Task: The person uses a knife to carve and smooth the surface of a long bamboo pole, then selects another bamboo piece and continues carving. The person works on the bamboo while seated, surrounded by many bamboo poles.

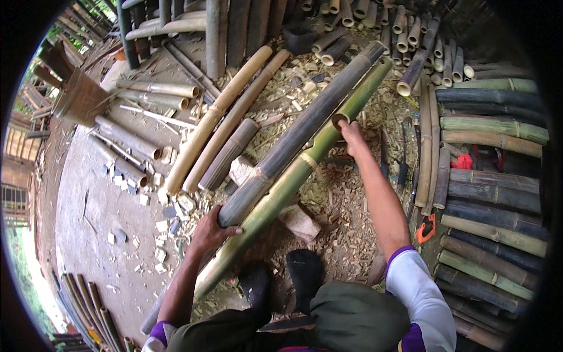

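Two long bamboo poles lie side by side, slanting from lower left to upper right before me: a dark bamboo pole (290, 139) and a green bamboo pole (275, 202). A round dark cut-out shows in the green one's upper part, with a notched edge just below. My left hand (212, 230) grips the dark pole low down, its thumb reaching toward the green pole; the other fingers are partly hidden. At the cut-out, my right hand (352, 138) holds the green pole, its fingertips at the hole's rim and some fingers out of sight.
Bamboo lengths (495, 126) are stacked along the right. Several cut bamboo tubes (404, 41) are piled at the back. An orange-handled saw (426, 227) and knives (403, 158) lie right of the poles. Wood chips (346, 234) cover the floor around my dark-covered feet (304, 276).
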`<state>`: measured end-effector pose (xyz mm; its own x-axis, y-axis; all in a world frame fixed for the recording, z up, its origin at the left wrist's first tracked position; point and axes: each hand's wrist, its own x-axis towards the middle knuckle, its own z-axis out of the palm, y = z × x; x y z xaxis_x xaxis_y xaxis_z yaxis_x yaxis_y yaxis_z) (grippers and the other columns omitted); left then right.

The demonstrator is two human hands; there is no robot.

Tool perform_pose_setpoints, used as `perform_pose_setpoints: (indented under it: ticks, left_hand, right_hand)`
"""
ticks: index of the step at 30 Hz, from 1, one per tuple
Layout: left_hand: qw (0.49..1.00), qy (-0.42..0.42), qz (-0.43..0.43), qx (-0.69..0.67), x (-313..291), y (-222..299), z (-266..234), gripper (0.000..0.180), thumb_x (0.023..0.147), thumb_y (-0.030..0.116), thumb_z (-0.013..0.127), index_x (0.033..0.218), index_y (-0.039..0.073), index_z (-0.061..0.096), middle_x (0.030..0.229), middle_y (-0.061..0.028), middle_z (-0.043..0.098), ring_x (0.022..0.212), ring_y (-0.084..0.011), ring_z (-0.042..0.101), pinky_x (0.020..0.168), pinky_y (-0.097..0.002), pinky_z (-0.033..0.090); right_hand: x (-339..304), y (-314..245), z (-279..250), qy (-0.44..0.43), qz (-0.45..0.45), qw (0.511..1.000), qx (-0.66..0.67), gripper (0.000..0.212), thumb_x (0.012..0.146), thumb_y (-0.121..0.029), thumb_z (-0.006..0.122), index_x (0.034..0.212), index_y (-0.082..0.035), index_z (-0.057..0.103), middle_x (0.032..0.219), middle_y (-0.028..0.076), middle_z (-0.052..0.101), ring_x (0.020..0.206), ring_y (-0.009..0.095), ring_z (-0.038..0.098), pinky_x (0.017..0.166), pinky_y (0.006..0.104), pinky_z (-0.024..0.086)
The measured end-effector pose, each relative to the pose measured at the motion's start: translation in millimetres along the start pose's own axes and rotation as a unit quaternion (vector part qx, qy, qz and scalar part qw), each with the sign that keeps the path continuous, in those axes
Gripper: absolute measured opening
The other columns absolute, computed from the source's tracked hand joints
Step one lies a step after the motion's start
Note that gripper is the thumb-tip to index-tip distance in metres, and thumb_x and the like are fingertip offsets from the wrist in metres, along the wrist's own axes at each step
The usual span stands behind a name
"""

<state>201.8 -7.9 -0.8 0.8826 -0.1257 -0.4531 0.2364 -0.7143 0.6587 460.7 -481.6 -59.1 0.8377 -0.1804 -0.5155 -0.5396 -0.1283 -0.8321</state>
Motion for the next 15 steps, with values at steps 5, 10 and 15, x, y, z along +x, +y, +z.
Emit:
perform_pose_setpoints:
  ticks: [5,10,15]
  left_hand:
    - [0.997,0.07,0.024,0.037,-9,26,6,0.109,0.061,0.05,0.098,0.146,0.002,0.049,0.132,-0.0267,0.063,0.124,-0.0436,0.061,0.105,-0.0512,0.049]
    - [0.991,0.1,0.027,0.084,-34,32,17,0.123,0.06,0.033,0.101,0.158,0.003,0.034,0.147,-0.0257,0.052,0.136,-0.044,0.052,0.112,-0.052,0.045]
    - [0.99,0.136,0.023,-0.008,-42,40,19,0.091,0.071,0.02,0.096,0.147,-0.002,0.051,0.134,-0.025,0.065,0.123,-0.0411,0.065,0.105,-0.0495,0.052]
  right_hand:
    - [-97,13,-14,0.065,-0.111,0.992,0.017,0.05,0.095,-0.036,0.074,0.127,-0.008,0.048,0.112,0.013,0.061,0.098,0.023,0.066,0.074,0.0417,0.058]
    - [-190,106,-12,0.013,-0.123,0.986,-0.114,0.022,0.098,-0.016,0.071,0.114,-0.003,0.064,0.094,0.009,0.072,0.083,0.018,0.069,0.074,0.0365,0.058]
    - [-252,103,-36,0.076,-0.033,0.981,-0.177,0.007,0.102,-0.011,0.063,0.107,-0.008,0.067,0.102,0.007,0.073,0.091,0.019,0.072,0.075,0.0359,0.061]
